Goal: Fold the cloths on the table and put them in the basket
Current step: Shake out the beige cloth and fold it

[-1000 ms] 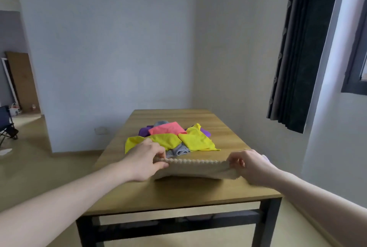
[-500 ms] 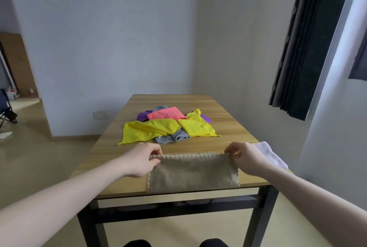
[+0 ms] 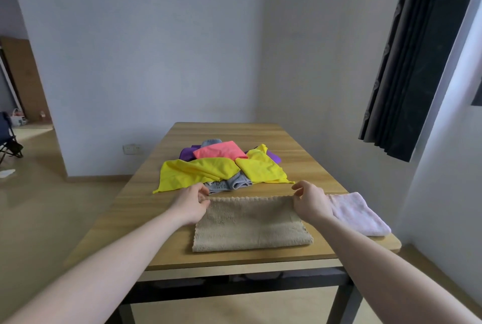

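Observation:
A beige cloth (image 3: 250, 222), folded in half, lies flat near the front edge of the wooden table (image 3: 307, 167). My left hand (image 3: 191, 203) pinches its far left corner, and my right hand (image 3: 309, 202) pinches its far right corner. Behind it sits a loose pile: two yellow cloths (image 3: 195, 173), a coral cloth (image 3: 219, 150), a purple cloth (image 3: 186, 153) and a grey cloth (image 3: 229, 184). A folded pale pink cloth (image 3: 357, 213) lies at the table's right edge, beside my right wrist. No basket is in view.
White walls stand behind and to the right of the table. A dark curtain (image 3: 407, 63) hangs at the upper right. To the left is open floor, with a doorway and a folding chair (image 3: 7, 141).
The beige cloth, held up by its edge a second ago, has been folded and laid flat on the table. Both hands stayed on its far corners. The view tilted down.

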A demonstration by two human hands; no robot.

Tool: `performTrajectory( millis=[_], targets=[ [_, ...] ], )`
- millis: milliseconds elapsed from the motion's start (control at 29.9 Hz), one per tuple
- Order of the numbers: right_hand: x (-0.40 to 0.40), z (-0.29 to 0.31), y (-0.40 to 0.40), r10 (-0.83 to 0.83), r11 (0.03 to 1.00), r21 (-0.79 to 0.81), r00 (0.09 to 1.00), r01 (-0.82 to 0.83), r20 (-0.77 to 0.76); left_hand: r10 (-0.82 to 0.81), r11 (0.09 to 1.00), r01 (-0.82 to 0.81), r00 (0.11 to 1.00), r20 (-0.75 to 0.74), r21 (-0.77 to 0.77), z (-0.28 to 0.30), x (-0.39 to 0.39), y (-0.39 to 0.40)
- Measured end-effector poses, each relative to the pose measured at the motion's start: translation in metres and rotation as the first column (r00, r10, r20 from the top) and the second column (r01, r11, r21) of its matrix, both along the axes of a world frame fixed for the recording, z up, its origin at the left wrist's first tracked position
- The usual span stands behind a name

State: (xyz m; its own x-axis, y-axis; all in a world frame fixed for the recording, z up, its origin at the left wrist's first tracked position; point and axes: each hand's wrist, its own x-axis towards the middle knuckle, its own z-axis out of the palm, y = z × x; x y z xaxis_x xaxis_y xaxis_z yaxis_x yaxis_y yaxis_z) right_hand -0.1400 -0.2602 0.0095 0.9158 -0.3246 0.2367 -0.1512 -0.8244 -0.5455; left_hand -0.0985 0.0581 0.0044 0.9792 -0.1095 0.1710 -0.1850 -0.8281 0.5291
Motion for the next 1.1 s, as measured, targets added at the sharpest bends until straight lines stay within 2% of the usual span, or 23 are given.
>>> performTrajectory(
  millis=[67,201,401,635,736,836,1103],
  targets=[
    [0.003,-0.009,0.001,-0.003,1.000,-0.021,1.000,0.003,-0.014,0.011,1.000,-0.011,1.000,0.001,-0.022,-0.010,0.004,-0.001],
    [-0.005,-0.028,0.004,0.050,0.997,-0.062,0.997,-0.053,-0.062,-0.041,0.991,0.042,0.999,-0.011,0.130,-0.027,0.000,0.001],
    [-0.019,-0.060,0.004,0.048,0.992,-0.103,0.981,-0.069,-0.190,-0.106,0.973,0.125,0.988,-0.110,0.192,-0.058,-0.012,0.009],
    [-0.028,-0.079,0.006,0.032,0.996,-0.079,0.995,-0.040,-0.093,-0.076,0.988,0.073,0.997,0.015,0.138,-0.076,-0.018,0.013],
    [-0.029,-0.075,0.007,0.000,1.000,-0.018,0.998,-0.001,-0.065,-0.077,0.988,0.073,0.997,0.027,0.138,-0.078,-0.017,0.013],
    [-0.030,-0.068,0.003,-0.020,0.991,0.128,0.997,0.029,-0.077,-0.072,0.988,0.067,0.997,0.032,0.140,-0.079,-0.015,0.014],
    [-0.029,-0.054,-0.001,-0.003,0.911,0.406,0.987,0.068,-0.158,-0.076,0.991,0.071,0.996,0.038,0.113,-0.080,-0.017,0.016]
  ],
)
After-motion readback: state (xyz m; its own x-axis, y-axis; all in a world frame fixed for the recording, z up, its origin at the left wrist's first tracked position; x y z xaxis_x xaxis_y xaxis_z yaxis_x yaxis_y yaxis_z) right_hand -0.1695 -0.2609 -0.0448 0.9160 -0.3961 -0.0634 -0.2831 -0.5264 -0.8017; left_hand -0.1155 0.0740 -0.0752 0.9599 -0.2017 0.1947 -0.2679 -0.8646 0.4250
